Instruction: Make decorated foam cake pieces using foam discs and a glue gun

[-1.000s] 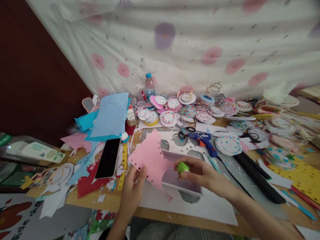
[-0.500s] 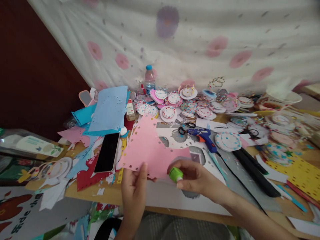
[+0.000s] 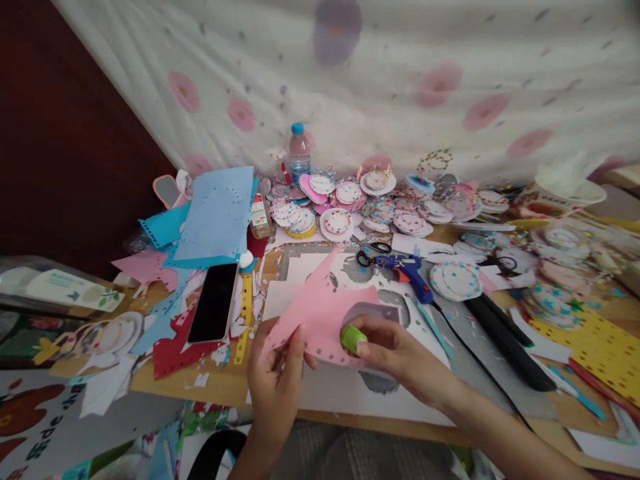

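My left hand (image 3: 277,363) pinches the lower left edge of a pink sheet of paper (image 3: 320,313), which is curled and tilted above the table. Small punched holes run along the edges of the sheet. In my right hand (image 3: 387,343) is a small green craft punch (image 3: 353,339), closed in between thumb and fingers, at the lower right edge of the pink paper. Whether the edge sits inside the punch is hidden. Cut white paper (image 3: 320,393) lies beneath both hands.
A blue glue gun (image 3: 410,275) with its cord lies behind my right hand, near black-handled scissors (image 3: 367,257). Left are a phone (image 3: 214,303) and blue sheets (image 3: 217,213). Many dotted paper discs (image 3: 337,223) and a water bottle (image 3: 299,153) stand at the back.
The pink paper has tilted and curled, its left part lowered and turned. My left hand has shifted slightly right. The punch stays in my right hand near the lower right edge.
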Demonstrator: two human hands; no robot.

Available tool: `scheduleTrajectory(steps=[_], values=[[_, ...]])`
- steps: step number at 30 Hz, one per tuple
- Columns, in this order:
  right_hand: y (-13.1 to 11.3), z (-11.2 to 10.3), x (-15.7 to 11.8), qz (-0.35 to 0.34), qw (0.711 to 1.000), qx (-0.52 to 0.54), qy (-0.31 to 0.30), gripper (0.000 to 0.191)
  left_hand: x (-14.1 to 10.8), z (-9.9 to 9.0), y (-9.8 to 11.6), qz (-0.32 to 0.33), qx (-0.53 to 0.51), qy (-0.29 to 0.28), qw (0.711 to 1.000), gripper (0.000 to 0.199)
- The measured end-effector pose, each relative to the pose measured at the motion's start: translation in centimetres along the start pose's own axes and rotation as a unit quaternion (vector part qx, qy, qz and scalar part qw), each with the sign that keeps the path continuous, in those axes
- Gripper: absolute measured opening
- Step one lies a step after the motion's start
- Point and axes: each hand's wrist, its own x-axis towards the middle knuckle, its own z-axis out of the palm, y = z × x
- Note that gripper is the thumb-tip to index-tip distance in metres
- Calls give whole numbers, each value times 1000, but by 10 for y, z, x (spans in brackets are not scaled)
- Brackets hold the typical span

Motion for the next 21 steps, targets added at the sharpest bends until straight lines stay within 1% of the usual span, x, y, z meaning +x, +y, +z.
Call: scheduleTrajectory(steps=[2, 4, 6, 9, 10, 14, 21], values=[[1, -2, 2, 3, 1000, 7, 4, 30, 3, 1, 2, -17, 16, -11, 1000, 45], [2, -4, 5, 1, 1000, 15, 13, 31, 7, 2, 4, -25, 22, -14, 999, 48], [3, -5, 8, 2, 1000, 15, 23, 32, 11, 3, 6, -24, 10, -13, 1000, 42], [3, -4, 12, 9, 999, 8, 33, 33, 17, 6, 8, -20, -8, -14, 1000, 28], [3, -3, 14, 8, 999, 9, 35, 33, 19, 7, 8, -22, -8, -17, 1000, 27], [0, -3, 20, 1, 999, 30, 39, 33, 26, 9, 8, -37, 3, -29, 999, 28], [-2, -6, 25, 3, 998, 59, 31, 34, 36, 11, 5, -60, -13, -44, 997, 36]])
